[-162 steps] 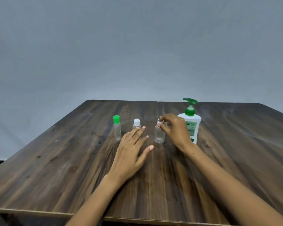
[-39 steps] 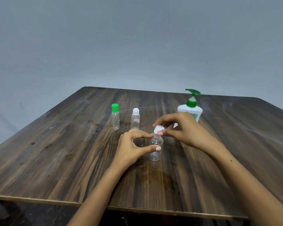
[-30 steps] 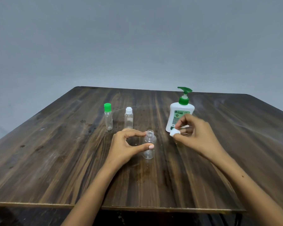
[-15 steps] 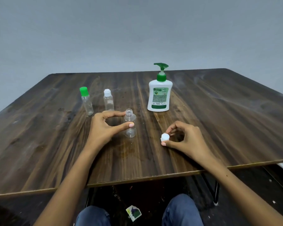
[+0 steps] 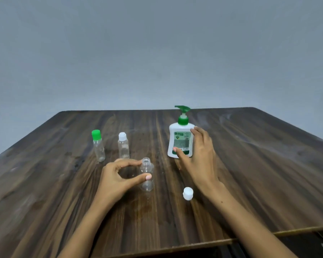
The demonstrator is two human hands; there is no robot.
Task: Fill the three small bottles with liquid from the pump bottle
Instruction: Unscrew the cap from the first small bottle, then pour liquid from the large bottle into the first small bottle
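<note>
An uncapped clear small bottle (image 5: 147,180) stands upright near the table's middle, pinched between thumb and forefinger of my left hand (image 5: 117,178). Its white cap (image 5: 188,193) lies on the wood to the right. Behind and to the left stand two more clear small bottles, one with a green cap (image 5: 98,147) and one with a white cap (image 5: 123,148). The white pump bottle with a green pump (image 5: 180,138) stands at the back. My right hand (image 5: 198,157) is spread open against its lower right side, fingers apart, not closed around it.
The dark wooden table (image 5: 259,174) has its near edge at the bottom and its right corner low at the right. A faint damp stain (image 5: 144,207) marks the wood in front of the open bottle. A plain grey wall rises behind.
My right hand has set the white cap down on the table and reached forward to the pump bottle. My left hand keeps its hold on the open bottle.
</note>
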